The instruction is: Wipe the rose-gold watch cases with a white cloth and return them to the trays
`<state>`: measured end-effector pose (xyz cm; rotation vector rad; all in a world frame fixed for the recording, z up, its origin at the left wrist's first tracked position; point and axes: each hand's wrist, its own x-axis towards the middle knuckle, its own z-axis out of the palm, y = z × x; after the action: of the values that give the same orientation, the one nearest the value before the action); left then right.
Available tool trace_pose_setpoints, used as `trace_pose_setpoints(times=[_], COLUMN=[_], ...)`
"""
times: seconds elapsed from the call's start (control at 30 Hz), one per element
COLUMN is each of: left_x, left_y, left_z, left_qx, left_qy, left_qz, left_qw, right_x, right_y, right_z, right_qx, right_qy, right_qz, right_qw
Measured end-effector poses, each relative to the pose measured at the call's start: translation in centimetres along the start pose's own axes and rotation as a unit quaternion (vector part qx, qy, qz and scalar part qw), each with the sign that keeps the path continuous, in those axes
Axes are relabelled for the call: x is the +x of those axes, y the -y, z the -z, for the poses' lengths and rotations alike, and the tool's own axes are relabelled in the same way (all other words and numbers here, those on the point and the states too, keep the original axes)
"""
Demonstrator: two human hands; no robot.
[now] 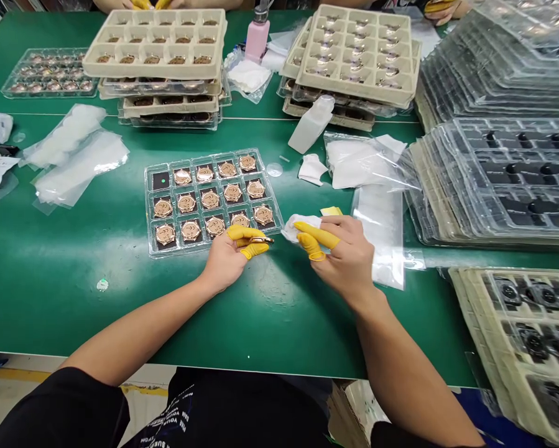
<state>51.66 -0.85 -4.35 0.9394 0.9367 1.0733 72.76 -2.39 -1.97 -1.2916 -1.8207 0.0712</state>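
Watch case (pixel 261 240) pinched by left fingers (pixel 244 233); right fingers (pixel 314 235) pinch white cloth (pixel 300 223).

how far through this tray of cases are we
Done: fourteen cases sit in the tray; whether wiped, can't tell. In hand: the left hand pinches one case, the right hand holds a cloth beside it. Left: the tray's top-left slot is empty; full stacks stand behind.

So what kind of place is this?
Probably a watch-part inspection line: clear tray of rose-gold cases on a green bench, stacked beige trays, left hand pinching one case, right hand holding a cloth.
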Motion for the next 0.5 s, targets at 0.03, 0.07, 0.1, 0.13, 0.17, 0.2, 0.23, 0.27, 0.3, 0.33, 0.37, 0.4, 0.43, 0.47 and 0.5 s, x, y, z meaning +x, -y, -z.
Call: trace_pose_setpoints(times=[0.03, 0.07, 0.1, 0.13, 0.17, 0.2, 0.23, 0.27, 0.3, 0.33, 0.37, 0.4, 0.43, 0.47, 0.5], left_x=[-0.2, -0.4, -0.6, -0.7, -0.8, -0.9, -1.0, -1.0, -1.0, -1.0, -1.0, -1.0, -1.1, -1.2, -1.2], left_y=[0.0, 0.0, 0.0, -0.1, -0.1, -0.2, -0.2, -0.2, -0.2, -0.1, -0.1, 0.0, 0.1, 0.1, 0.2], left_z=[0.0, 0.0, -0.1, -0.2, -0.2, -0.3, -0.4, -0.5, -0.6, -0.6, -0.6, -0.6, -0.5, -0.4, -0.3], left_qx=[0.012, 0.025, 0.037, 0.045, 0.047, 0.041, 0.029, 0.013, 0.001, -0.005, -0.002, 0.01, 0.03, 0.06, 0.097], left_qy=[-0.01, -0.017, -0.022, -0.026, -0.026, -0.025, -0.023, -0.02, -0.013, -0.001, 0.014, 0.028, 0.039, 0.045, 0.044], left_qz=[-0.018, -0.034, -0.047, -0.056, -0.057, -0.05, -0.038, -0.023, -0.01, -0.003, -0.002, -0.008, -0.022, -0.043, -0.073], left_qw=[1.0, 0.999, 0.998, 0.997, 0.997, 0.998, 0.999, 0.999, 1.0, 1.0, 1.0, 1.0, 0.999, 0.996, 0.992], right_x=[0.1, 0.1, 0.0, -0.1, -0.2, -0.3, -0.4, -0.6, -0.7, -0.8, -0.8, -0.9, -0.9, -1.0, -1.1], right_y=[0.1, 0.4, 0.9, 1.4, 2.0, 2.5, 3.0, 3.3, 3.6, 3.7, 3.8, 3.9, 3.8, 3.8, 3.7], right_z=[0.5, 0.8, 1.1, 1.2, 1.2, 1.0, 0.9, 0.7, 0.4, 0.2, 0.0, -0.2, -0.4, -0.5, -0.7], right_qx=[-0.011, -0.014, -0.013, -0.007, 0.008, 0.042, 0.092, 0.149, 0.199, 0.23, 0.241, 0.232, 0.209, 0.179, 0.147], right_qy=[-0.013, -0.029, -0.042, -0.046, -0.04, -0.027, -0.01, 0.004, 0.014, 0.023, 0.035, 0.048, 0.06, 0.067, 0.065], right_qz=[0.006, 0.003, -0.009, -0.028, -0.051, -0.08, -0.113, -0.145, -0.169, -0.181, -0.18, -0.169, -0.148, -0.121, -0.09], right_qw=[1.0, 0.999, 0.999, 0.999, 0.998, 0.996, 0.989, 0.978, 0.965, 0.956, 0.953, 0.957, 0.965, 0.974, 0.983])
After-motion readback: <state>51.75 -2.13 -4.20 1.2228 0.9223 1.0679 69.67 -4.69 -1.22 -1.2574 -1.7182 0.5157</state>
